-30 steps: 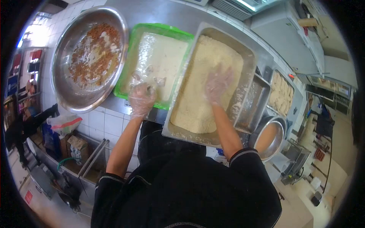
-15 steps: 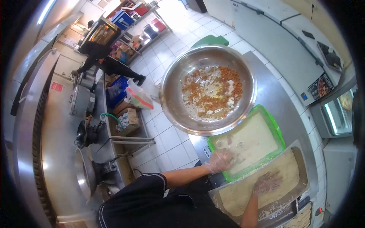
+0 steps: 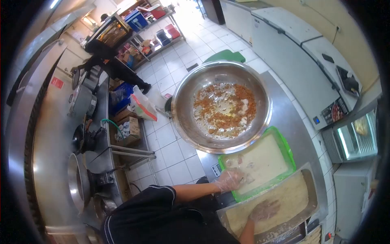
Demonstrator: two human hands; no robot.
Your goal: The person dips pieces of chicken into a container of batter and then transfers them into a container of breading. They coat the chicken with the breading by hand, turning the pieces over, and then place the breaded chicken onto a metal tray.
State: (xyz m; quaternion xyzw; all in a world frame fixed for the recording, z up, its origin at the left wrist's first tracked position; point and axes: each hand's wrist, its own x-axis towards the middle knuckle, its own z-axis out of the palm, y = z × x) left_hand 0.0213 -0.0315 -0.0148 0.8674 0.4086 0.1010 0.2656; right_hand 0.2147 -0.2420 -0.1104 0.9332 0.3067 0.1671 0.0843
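Note:
My left hand (image 3: 230,180), in a clear glove, is at the left edge of a green tray (image 3: 289,153) of pale liquid. Its fingers reach into the liquid, curled, and what they hold is too small to make out. Pieces lie just under the surface near it. My right hand (image 3: 265,210), also gloved, lies flat with spread fingers on the pale flour-like layer in a metal pan (image 3: 312,191). Beyond the green tray stands a large steel bowl (image 3: 185,132) with orange-brown crumbly seasoning and some liquid in its bottom.
A person (image 3: 109,61) in dark clothes stands at the stove counter at the upper left, near a large pot (image 3: 81,103). Woks (image 3: 79,181) stand at the left. White chest freezers (image 3: 288,51) line the right wall. A green object (image 3: 225,56) is behind the bowl.
The view has shifted, so the trays and bowl appear lower. My right hand has moved left over the flour-like layer. The person at the stove now holds up a lid at the pot.

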